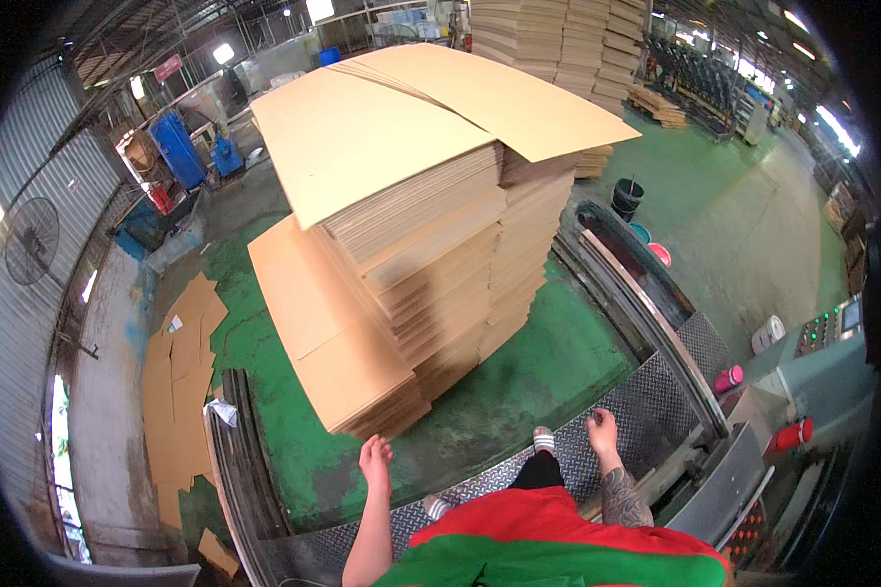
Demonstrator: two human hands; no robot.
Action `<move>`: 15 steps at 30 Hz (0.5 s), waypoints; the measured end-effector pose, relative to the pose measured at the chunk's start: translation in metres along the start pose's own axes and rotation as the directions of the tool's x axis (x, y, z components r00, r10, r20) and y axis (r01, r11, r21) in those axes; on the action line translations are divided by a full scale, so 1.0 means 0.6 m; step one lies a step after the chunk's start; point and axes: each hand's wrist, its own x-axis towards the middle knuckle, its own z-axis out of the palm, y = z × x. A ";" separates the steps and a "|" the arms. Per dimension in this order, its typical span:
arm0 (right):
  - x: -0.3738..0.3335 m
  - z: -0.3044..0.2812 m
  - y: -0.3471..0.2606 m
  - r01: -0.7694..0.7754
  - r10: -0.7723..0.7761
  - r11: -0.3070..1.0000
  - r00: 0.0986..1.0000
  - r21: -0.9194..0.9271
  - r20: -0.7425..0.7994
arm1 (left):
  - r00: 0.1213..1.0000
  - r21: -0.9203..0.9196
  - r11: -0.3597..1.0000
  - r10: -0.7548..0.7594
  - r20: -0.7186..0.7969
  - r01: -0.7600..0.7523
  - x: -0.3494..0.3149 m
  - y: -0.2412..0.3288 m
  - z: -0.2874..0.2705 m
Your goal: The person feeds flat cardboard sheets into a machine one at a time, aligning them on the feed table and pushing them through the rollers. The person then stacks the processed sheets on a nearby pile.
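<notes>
Stack of cardboard sheets (pixel 431 235), twelve o'clock. Left hand (pixel 376 460), seven o'clock, near stack's base; right hand (pixel 604 430), four o'clock. Both loosely curled, unclamped.

Not one word or number I can read from where I stand! There's a red sign (pixel 168 67) up high, pale marks across it, too small for me. Down on the flattened cardboard (pixel 181 391), near its upper left edge, a white label-like patch (pixel 174 323), illegible. Over on the control panel (pixel 814 338), at the upper right corner, a screen (pixel 852 315), nothing legible either!
</notes>
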 end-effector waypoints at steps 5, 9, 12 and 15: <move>0.203 -0.003 -0.037 0.076 -0.080 0.990 0.996 0.122 0.032 | 0.983 0.063 0.985 0.156 0.095 -0.162 -0.034 0.027 0.229; 0.359 -0.047 -0.123 0.414 -0.428 0.892 0.903 0.182 0.043 | 0.970 0.026 0.972 0.236 -0.058 -0.235 -0.071 0.068 0.373; 0.453 -0.105 -0.201 0.437 -0.460 0.870 0.886 0.228 0.055 | 0.934 0.143 0.929 0.353 -0.062 -0.342 -0.093 0.122 0.464; 0.518 -0.164 -0.264 0.498 -0.520 0.837 0.853 0.226 0.047 | 0.912 0.112 0.910 0.407 -0.057 -0.399 -0.116 0.169 0.537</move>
